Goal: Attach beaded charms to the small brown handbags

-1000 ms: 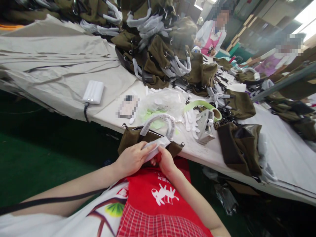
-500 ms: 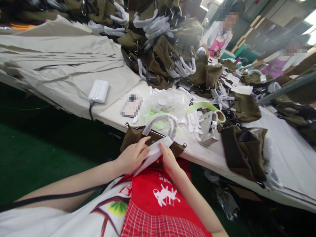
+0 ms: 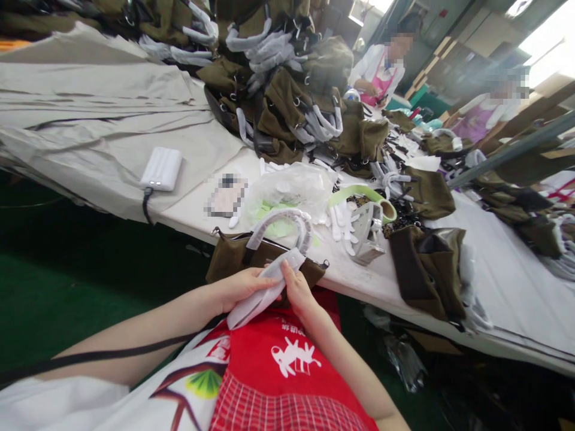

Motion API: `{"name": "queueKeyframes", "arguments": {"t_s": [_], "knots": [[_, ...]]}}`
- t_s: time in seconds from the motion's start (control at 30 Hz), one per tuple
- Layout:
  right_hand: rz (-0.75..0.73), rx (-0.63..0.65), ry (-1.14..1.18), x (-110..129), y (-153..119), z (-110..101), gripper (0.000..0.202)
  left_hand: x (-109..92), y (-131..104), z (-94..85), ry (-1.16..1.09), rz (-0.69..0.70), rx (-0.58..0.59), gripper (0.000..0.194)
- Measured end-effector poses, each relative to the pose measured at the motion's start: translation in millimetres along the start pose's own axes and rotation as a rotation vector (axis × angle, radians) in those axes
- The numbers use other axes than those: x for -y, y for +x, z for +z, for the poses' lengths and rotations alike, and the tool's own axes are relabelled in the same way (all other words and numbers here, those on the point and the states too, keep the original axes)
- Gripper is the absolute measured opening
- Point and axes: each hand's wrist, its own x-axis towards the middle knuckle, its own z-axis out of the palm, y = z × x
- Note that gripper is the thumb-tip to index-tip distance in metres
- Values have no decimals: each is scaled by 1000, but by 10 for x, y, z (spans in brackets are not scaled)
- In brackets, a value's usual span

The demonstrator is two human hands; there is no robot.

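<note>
An olive-brown handbag [image 3: 224,261] rests against the table's front edge, in front of my body. Its far handle [image 3: 302,222] arches up, wrapped in clear-white film. The near handle [image 3: 254,310], in a white wrapping, slants down toward my apron between my hands. My left hand [image 3: 250,286] is closed around the middle of this wrapped handle, with its thumb along the top. Higher up, near the handle's upper end, my right hand [image 3: 297,288] pinches the wrapping with its thumb on top. The undersides of the fingers are partly hidden.
On the table lie a white power bank [image 3: 162,169] with a cable, a phone [image 3: 227,196], a plastic bag [image 3: 291,188], a tape dispenser [image 3: 369,233] and a green tape roll [image 3: 387,211]. Another handbag [image 3: 426,272] stands right. Bags are piled behind; two people work beyond.
My left hand's fingers, earlier stretched over the handle, have closed around it with the thumb on top. My right hand keeps its pinch. The whole view has shifted slightly.
</note>
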Motion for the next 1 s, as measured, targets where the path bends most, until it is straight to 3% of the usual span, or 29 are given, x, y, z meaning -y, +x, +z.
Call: {"name": "queueKeyframes", "arguments": {"t_s": [0.1,0.23,0.33,0.43,0.5,0.6,0.67,0.7,0.83,1.0], "knots": [[1,-5,0,6,8,-51,62,-28,12,32,90,36,-70,50],[55,5,-104,122,-4,-238,64,-86,8,27,159,72,-71,50],[113,33,-248,255,-65,-406,62,-92,33,23,194,96,-96,49],[33,2,-472,394,-167,-593,48,-63,76,7,216,101,-108,51],[-147,-181,-607,514,-221,-788,38,-42,95,-19,249,104,-109,53],[-475,-733,-783,738,-226,-1247,31,-23,106,-73,342,100,-123,55],[-526,-989,-852,873,-178,-1614,30,-15,116,-109,394,99,-126,56],[-481,-1020,-834,921,-142,-1789,31,-10,125,-123,412,99,-124,56],[-305,-890,-640,975,52,-2248,32,3,175,-143,441,113,-115,55],[-366,-885,-512,984,137,-2260,35,-6,201,-117,462,118,-103,52]]}}
